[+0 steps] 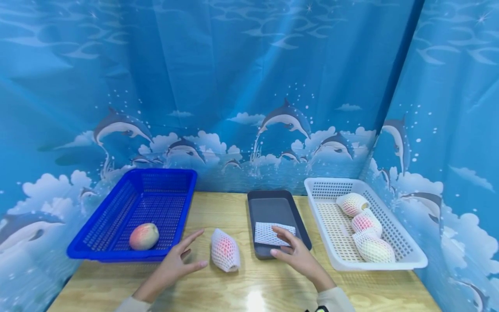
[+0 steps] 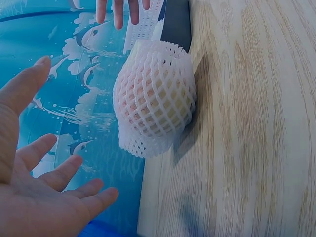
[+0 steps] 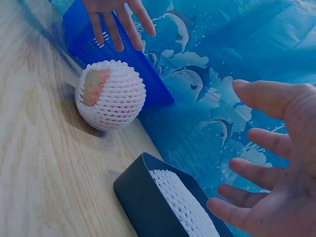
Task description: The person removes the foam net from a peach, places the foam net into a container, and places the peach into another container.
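Note:
A peach in a white foam net sleeve [image 1: 225, 251] lies on the table between my two hands, touched by neither. My left hand [image 1: 175, 264] is just left of it, fingers spread and thumb apart, holding nothing. Over the near end of the dark grey tray [image 1: 269, 206] hovers my right hand [image 1: 298, 258], its fingers loosely extended and nothing in them. A flat foam net sleeve [image 1: 267, 234] lies in that tray, partly hidden by the right fingers in the head view. In the right wrist view, the netted peach [image 3: 111, 96] shows some bare pink skin at one end.
At the left, a blue plastic basket [image 1: 187, 203] holds one bare peach [image 1: 144, 236]. A white basket [image 1: 317, 208] at the right holds three netted peaches [image 1: 374, 249]. Both stand on the wooden table [image 1: 218, 294], with a blue dolphin-print curtain [image 1: 234, 86] behind.

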A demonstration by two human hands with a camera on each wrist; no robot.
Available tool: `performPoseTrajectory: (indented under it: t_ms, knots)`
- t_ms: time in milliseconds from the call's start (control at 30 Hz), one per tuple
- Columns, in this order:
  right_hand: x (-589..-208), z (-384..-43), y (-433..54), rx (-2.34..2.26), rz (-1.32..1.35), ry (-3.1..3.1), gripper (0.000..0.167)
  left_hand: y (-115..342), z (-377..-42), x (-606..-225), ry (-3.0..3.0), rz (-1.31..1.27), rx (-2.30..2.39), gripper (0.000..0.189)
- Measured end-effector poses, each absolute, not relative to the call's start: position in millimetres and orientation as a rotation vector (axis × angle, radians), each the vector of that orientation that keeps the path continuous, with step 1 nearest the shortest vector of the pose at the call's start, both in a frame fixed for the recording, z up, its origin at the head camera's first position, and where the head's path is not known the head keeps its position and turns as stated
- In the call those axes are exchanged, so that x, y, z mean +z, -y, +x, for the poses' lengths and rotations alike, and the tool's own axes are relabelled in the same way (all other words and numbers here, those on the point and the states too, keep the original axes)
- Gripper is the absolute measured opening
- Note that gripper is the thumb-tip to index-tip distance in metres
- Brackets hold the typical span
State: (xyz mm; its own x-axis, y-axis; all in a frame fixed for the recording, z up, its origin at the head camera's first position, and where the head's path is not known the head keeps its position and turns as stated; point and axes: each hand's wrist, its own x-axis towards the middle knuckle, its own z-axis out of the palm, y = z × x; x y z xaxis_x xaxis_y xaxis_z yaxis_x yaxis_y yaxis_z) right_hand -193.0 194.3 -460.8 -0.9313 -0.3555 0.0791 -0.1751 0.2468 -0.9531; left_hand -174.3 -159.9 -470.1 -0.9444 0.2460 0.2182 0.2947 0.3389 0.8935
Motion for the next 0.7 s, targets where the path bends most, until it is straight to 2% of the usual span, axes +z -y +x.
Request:
performPoseTrajectory:
  t_ms: [433, 700]
  knots:
    - [-460.5, -195.9, -166.7, -1.717, -0.565, -2.320, 0.065, 154.1, -178.0, -475.7, 2.572, -0.482, -1.724, 0.079]
    - [-467.5, -202.3, -132.5, -1.657, -0.665, -2.359, 0.059, 149.4, -185.2, -488.1, 2.539, -0.434, -1.742, 0.077]
